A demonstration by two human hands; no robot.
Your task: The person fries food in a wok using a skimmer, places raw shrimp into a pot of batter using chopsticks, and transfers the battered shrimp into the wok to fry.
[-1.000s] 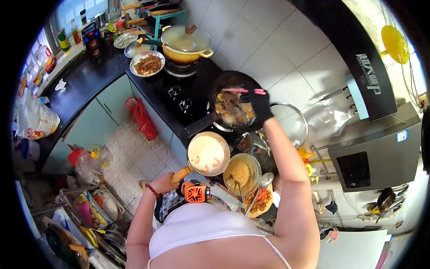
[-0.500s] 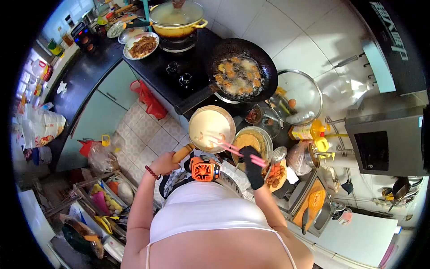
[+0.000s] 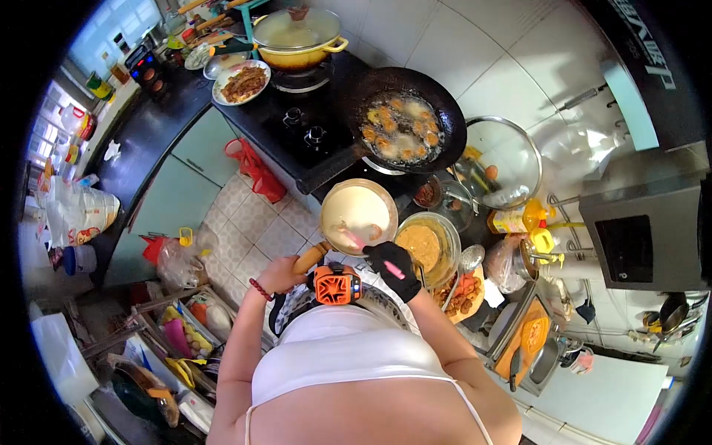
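Observation:
My left hand (image 3: 280, 275) is wrapped round the wooden handle (image 3: 310, 257) of a saucepan (image 3: 326, 199). Pale, creamy batter (image 3: 360, 208) fills the pan, with a few lumps near its front side. In a black glove, my right hand (image 3: 394, 268) grips pink chopsticks (image 3: 354, 239), their tips down in the batter. Close to the glove stands a glass bowl (image 3: 454, 248) of orange-brown mixture (image 3: 420, 245). Behind the saucepan, several golden pieces (image 3: 400, 130) bubble in oil in a black wok (image 3: 447, 100).
A lidded yellow pot (image 3: 300, 58) sits on the far burner beside a plate (image 3: 220, 95) of browned food. A glass lid (image 3: 535, 159) leans on the wall. Right of the bowl are a skimmer (image 3: 472, 257) and oil bottle (image 3: 526, 217). A red bag (image 3: 259, 172) hangs by the cabinet.
My right hand has moved left and nearer the saucepan, and the chopsticks have turned steeper, with their tips by the lumps. My left hand keeps its hold on the handle.

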